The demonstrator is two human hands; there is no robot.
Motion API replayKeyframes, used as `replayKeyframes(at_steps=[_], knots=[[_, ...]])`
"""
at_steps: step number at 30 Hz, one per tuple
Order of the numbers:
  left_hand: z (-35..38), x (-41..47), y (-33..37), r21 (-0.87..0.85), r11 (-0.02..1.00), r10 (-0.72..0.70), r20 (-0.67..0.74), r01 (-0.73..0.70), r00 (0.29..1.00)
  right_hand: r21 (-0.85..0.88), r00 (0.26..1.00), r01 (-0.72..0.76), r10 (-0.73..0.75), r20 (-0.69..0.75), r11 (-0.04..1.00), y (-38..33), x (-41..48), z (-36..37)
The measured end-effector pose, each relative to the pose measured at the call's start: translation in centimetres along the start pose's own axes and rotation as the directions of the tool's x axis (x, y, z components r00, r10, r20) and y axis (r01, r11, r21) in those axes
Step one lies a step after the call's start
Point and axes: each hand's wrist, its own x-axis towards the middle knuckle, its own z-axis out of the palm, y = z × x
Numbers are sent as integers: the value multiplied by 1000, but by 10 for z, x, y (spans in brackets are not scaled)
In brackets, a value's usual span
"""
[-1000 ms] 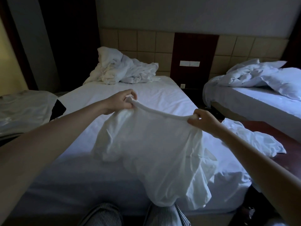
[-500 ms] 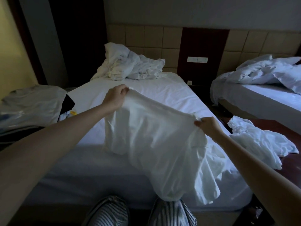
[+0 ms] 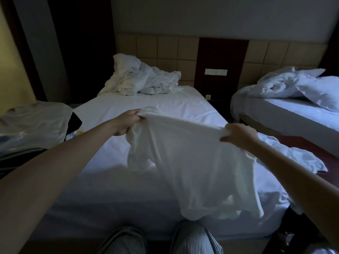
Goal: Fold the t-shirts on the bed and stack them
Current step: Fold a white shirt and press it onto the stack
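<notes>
I hold a white t-shirt (image 3: 198,165) stretched in the air over the near half of the bed (image 3: 113,176). My left hand (image 3: 128,122) grips its upper left edge and my right hand (image 3: 240,134) grips its upper right edge. The cloth hangs down crumpled, its lower end near the bed's front edge. Another crumpled white garment (image 3: 293,154) lies at the bed's right side, partly behind my right arm.
A heap of white bedding (image 3: 143,77) lies at the head of the bed. A second bed (image 3: 297,114) with a rumpled duvet stands to the right, a dark red surface (image 3: 300,143) between them. A covered bundle (image 3: 31,123) sits at left. My striped trouser knees (image 3: 157,239) touch the bed's front.
Both hands have pulled the t-shirt's top edge further apart and a little lower. The camera view has shifted slightly.
</notes>
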Motion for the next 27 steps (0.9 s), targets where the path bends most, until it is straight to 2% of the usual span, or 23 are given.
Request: replayKeyframes(at_steps=[1,3,4,5,6,7,8,9,10,11,12,13,14,16,17,19,21,23,24,25,26,27], knots=[[-1,0,1,-23,999,32,-37,-32,999,82,997,-46,50,-55,996,0,2,-7],[-5,1,9,106,990,108,-130,-95,986,350,978,-103,159,-137,931,1,11,-23],[-9,1,16,206,973,127,-115,-101,985,447,971,-91,179,-159,890,0,16,-33],[-15,-1,23,336,940,74,-44,-55,996,514,969,-71,182,-168,855,-1,21,-43],[-20,-3,31,511,860,-52,64,12,997,569,971,-65,183,-153,820,-2,25,-54],[-22,-7,40,718,695,-202,146,36,968,609,978,-68,172,-114,790,-4,29,-63],[-25,-7,45,869,495,-311,163,13,936,611,985,-54,141,-95,790,-5,34,-72],[-29,-5,50,932,361,-306,137,-19,942,572,989,-20,100,-108,820,-8,39,-81],[-37,-5,57,937,348,-221,102,-20,970,501,988,15,64,-140,865,-11,42,-90],[-47,-4,64,891,454,-110,53,3,993,437,987,47,26,-161,898,-13,45,-98],[-58,-4,73,793,609,6,-17,10,1000,377,988,79,-23,-150,923,-17,47,-106],[-68,-5,81,660,752,74,-90,4,993,305,992,107,-79,-102,946,-23,47,-112],[-76,-9,90,532,846,107,-151,-10,983,203,990,140,-139,-22,969,-31,46,-119],[-88,-14,102,360,932,133,-224,-45,966,36,966,198,-201,162,980,-46,46,-124],[-91,-19,105,295,952,150,-229,-78,962,7,948,216,-212,237,976,-52,47,-124],[-99,-28,103,205,970,178,-237,-130,955,77,918,197,-211,335,977,-61,52,-122],[-110,-38,97,277,955,179,-249,-107,952,247,910,122,-208,359,961,-68,57,-117],[-125,-48,93,459,888,136,-198,-30,971,460,938,88,-229,259,883,-74,63,-110],[-132,-54,92,544,839,83,-146,9,986,587,953,82,-236,190,805,-78,65,-107],[-139,-57,92,650,758,11,-100,57,995,726,962,55,-231,145,686,-82,67,-105],[-142,-58,93,787,610,-48,-75,89,996,837,965,17,-227,128,547,-87,68,-105],[-146,-56,93,914,394,-66,-81,100,995,893,967,-4,-225,118,451,-93,69,-104]])
